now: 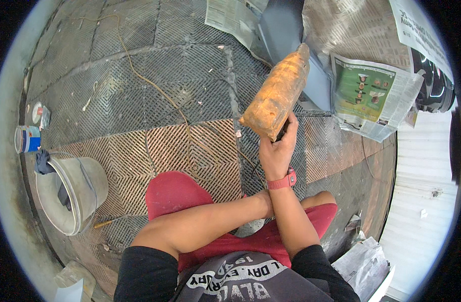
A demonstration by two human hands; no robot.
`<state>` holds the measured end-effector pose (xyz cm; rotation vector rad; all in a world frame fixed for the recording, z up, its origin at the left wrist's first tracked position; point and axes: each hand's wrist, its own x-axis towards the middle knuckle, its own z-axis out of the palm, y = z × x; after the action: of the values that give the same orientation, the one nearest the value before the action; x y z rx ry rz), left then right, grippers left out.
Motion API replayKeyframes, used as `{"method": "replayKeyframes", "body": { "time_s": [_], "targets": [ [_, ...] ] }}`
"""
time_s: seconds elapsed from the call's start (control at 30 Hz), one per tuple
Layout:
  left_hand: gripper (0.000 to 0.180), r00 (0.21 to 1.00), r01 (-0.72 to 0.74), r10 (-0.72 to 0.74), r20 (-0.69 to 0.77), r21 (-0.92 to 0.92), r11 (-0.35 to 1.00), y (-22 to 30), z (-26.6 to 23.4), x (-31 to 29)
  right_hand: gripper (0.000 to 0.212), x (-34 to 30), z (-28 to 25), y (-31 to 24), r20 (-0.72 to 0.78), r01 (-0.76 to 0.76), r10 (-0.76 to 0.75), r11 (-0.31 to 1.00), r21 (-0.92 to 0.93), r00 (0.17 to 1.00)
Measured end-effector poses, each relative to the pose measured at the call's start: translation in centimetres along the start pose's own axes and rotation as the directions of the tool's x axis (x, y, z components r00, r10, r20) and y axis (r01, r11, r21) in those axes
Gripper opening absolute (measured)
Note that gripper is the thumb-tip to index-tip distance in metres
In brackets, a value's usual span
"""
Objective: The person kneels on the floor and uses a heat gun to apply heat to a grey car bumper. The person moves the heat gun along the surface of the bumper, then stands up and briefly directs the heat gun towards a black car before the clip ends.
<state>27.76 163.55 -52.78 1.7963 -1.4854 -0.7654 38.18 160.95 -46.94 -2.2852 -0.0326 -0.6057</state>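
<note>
My right hand point(278, 153) is closed round the lower end of a dirty orange-brown bottle-shaped thing point(280, 93), ribbed along its body, with a narrow greyish tip pointing up and away. The thumb shows along its right side; the other fingers are mostly hidden beneath it. Just beyond the tip stands a smooth blue-grey panel point(286, 30) with newspaper point(364, 95) around it. My left forearm point(225, 221) crosses over my lap to the right wrist, where a red watch point(282, 181) sits. Behind the right forearm my left hand is hidden, so its fingers cannot be seen.
At left stands a whitish bucket point(97, 186) with a dark cloth point(43, 162) over its rim. A blue-and-white can point(27, 139) is beyond it. A thin hose point(162, 93) snakes across the ridged floor mats point(125, 105). Crumpled paper point(361, 264) lies at lower right, beside a white corrugated wall point(416, 201).
</note>
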Motion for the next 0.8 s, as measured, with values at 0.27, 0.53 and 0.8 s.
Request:
{"method": "replayKeyframes", "body": {
  "time_s": [0.27, 0.53, 0.8],
  "targets": [
    [0.05, 0.996, -0.004, 0.002, 0.084, 0.024, 1.0, -1.1, 6.3, 2.3, 0.045, -2.1, -0.6, 0.3, 0.204, -0.128, 0.106, 0.987, 0.1, 0.973],
    [0.049, 0.997, -0.011, 0.018, 0.07, -0.099, 0.995, -1.0, 9.1, 2.9, 0.056, -3.9, -2.1, 1.9, 0.076, -0.223, 0.211, 0.95, 0.217, 0.975],
    [0.047, 0.987, 0.001, 0.008, 0.16, -0.056, 0.998, 1.6, 0.1, 0.4, 0.015, -3.2, -2.4, 2.1, -0.231, -0.315, 0.479, 0.801, 0.509, 0.847]
  ]
}}
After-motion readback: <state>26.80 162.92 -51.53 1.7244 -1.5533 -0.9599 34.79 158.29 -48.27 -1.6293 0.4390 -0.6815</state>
